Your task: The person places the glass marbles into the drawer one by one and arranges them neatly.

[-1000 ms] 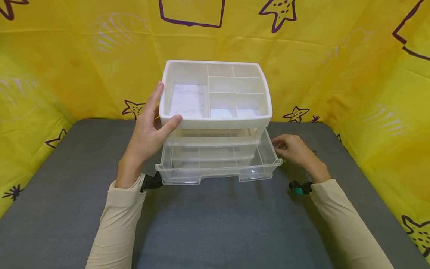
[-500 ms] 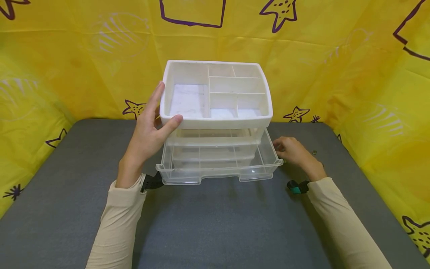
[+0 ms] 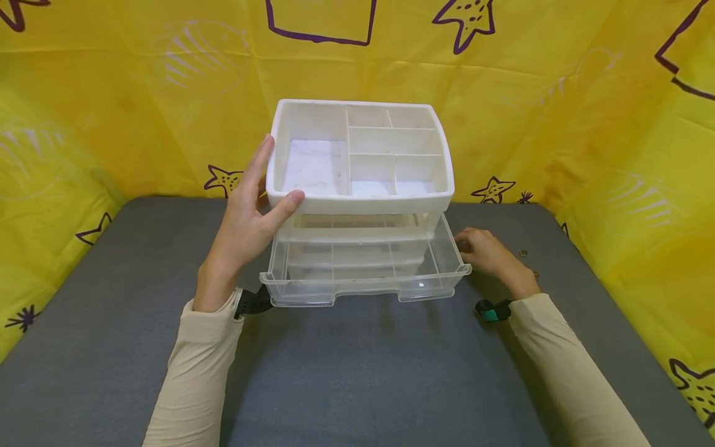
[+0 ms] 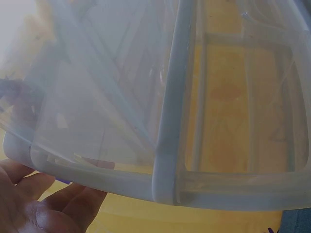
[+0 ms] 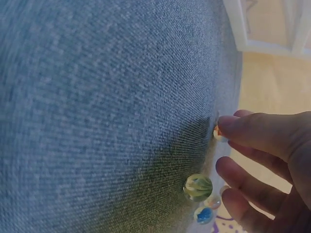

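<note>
A white plastic drawer organizer (image 3: 365, 204) with a divided top tray stands mid-table. Its clear lower drawer (image 3: 365, 287) is pulled out at the front. My left hand (image 3: 237, 230) grips the organizer's upper left side, thumb over the front rim; in the left wrist view several fingers (image 4: 73, 206) lie along its frame. On the other side, my right hand (image 5: 267, 165) is low by the table and pinches a clear marble with orange (image 5: 220, 134) between thumb and fingers. Below that pinch lie a yellow-green marble (image 5: 198, 188), a blue marble (image 5: 203, 214) and a paler marble (image 5: 213, 201).
Two small marbles, one farther back (image 3: 523, 252) and one nearer (image 3: 536, 274), sit on the grey tabletop (image 3: 357, 372) beyond my right wrist. A yellow cloth (image 3: 357, 68) with sea drawings surrounds the back and sides.
My right hand and forearm have shifted slightly left, so the small marbles beyond the wrist show more clearly. The left hand and the organizer look still.
</note>
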The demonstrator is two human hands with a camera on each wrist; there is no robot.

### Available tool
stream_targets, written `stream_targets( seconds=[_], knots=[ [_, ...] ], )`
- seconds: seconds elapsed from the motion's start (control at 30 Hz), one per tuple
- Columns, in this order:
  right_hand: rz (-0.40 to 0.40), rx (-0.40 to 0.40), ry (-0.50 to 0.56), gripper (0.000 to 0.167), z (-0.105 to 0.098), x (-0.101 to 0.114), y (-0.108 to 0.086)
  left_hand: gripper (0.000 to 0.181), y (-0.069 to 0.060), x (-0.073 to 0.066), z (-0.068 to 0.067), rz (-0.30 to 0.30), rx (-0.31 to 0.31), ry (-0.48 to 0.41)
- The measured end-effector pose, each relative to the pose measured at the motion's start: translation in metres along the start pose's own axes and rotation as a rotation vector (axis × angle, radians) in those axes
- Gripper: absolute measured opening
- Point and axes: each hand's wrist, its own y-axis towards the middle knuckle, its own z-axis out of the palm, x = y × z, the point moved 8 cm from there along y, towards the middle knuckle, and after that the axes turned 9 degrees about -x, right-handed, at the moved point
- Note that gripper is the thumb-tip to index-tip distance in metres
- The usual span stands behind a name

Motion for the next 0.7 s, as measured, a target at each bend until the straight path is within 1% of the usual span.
stream_targets(
  seconds=[0.17, 0.33, 0.47, 0.7],
  knots=[
    [0.015, 0.027, 0.0, 0.024, 0.0008, -0.0003, -0.0016, 0.08, -0.0004, 0.0001, 0.0, -0.001, 0.003, -0.004],
    [0.015, 0.051, 0.01, 0.018, 0.0028, -0.0007, -0.0035, 0.08, -0.0002, 0.0003, 0.0006, -0.003, 0.003, -0.009],
    [0.016, 0.055, 0.024, 0.016, 0.0037, -0.0016, -0.0049, 0.08, -0.0002, 0.0004, 0.0009, -0.004, 0.002, -0.01],
    [0.042, 0.043, 0.074, 0.02, 0.0023, -0.0033, -0.0071, 0.079, -0.0005, 0.0007, 0.0003, -0.009, -0.003, -0.01]
  ],
)
